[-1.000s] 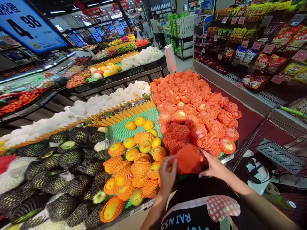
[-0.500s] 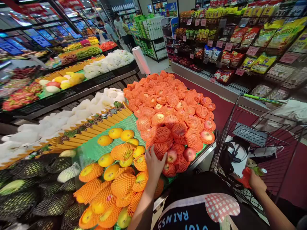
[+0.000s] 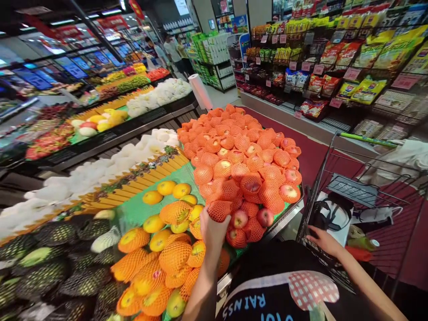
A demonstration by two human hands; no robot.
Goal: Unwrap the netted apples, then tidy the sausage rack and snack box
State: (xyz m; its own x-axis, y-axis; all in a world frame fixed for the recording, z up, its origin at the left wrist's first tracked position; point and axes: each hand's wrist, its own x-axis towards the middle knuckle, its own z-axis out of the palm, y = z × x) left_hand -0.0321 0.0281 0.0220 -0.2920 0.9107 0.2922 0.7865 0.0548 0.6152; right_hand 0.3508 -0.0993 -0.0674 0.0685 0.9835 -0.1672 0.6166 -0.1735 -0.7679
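My left hand (image 3: pixel 214 229) is closed around an apple in an orange foam net (image 3: pixel 220 211), at the near edge of the apple pile (image 3: pixel 239 151). Bare red apples (image 3: pixel 240 219) and more netted ones lie just right of that hand. My right hand (image 3: pixel 323 241) is open and holds nothing, its fingers spread at the near-left side of the wire shopping cart (image 3: pixel 329 178). Inside the cart, an orange netted item (image 3: pixel 359 253) lies beside a green bottle with a white cap (image 3: pixel 364 243).
Netted orange-yellow fruit (image 3: pixel 174 256) and dark netted fruit (image 3: pixel 56 258) lie on my left. Behind them runs a yellow divider (image 3: pixel 133 183) with white-wrapped fruit (image 3: pixel 100 167). Snack shelves (image 3: pixel 331 67) stand at the right. A bag roll (image 3: pixel 200 91) stands beyond the apples.
My right hand has let go of the orange netted item in the cart and moved left to the cart's side. My left hand's fingers have closed round a netted apple.
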